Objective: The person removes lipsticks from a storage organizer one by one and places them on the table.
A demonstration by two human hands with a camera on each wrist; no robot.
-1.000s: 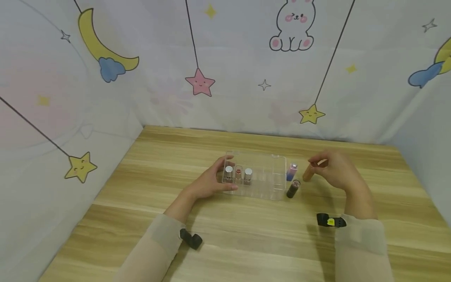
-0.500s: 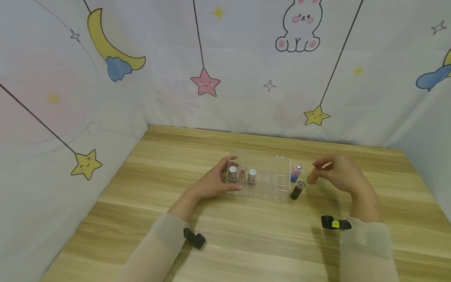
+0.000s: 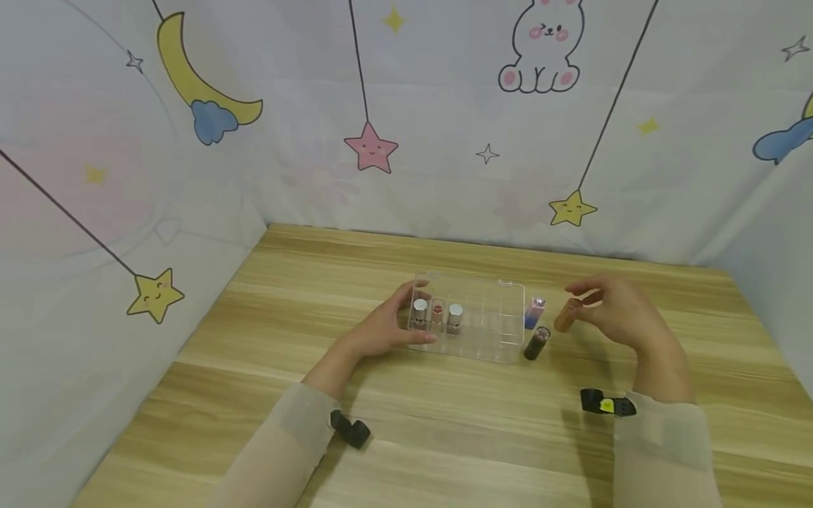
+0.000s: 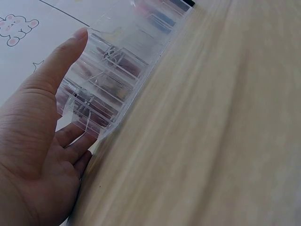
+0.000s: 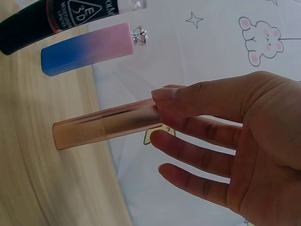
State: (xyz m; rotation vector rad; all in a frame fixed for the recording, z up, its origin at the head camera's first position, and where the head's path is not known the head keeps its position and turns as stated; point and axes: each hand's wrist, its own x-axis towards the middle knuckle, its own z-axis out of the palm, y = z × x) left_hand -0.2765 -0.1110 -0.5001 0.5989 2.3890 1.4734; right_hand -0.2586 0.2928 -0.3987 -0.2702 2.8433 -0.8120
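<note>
At the middle of the table stands a clear plastic lipstick organizer [image 3: 479, 339]. My left hand [image 3: 382, 328] grips its left end, thumb along the front and fingers behind. Three tubes stand in the left compartments: a silver-capped lipstick [image 3: 420, 310], a clear-capped one with a red tip [image 3: 437, 311] and another silver-capped lipstick [image 3: 455, 315]. To the right, my right hand [image 3: 615, 310] pinches the top of a rose-gold lipstick tube [image 5: 106, 123] between thumb and forefinger; the other fingers are spread apart. The tube's lower end appears to touch the table.
Between the organizer and my right hand, a blue-to-pink lipstick [image 5: 89, 49] stands upright beside a black lipstick tube [image 3: 536, 343]. A white cartoon-printed curtain [image 3: 432, 190] borders the wooden table [image 3: 444, 437] at the back and sides.
The head view has shifted slightly, moving the whole scene a little to the right. Both hands keep their holds, and the tubes stand as before.
</note>
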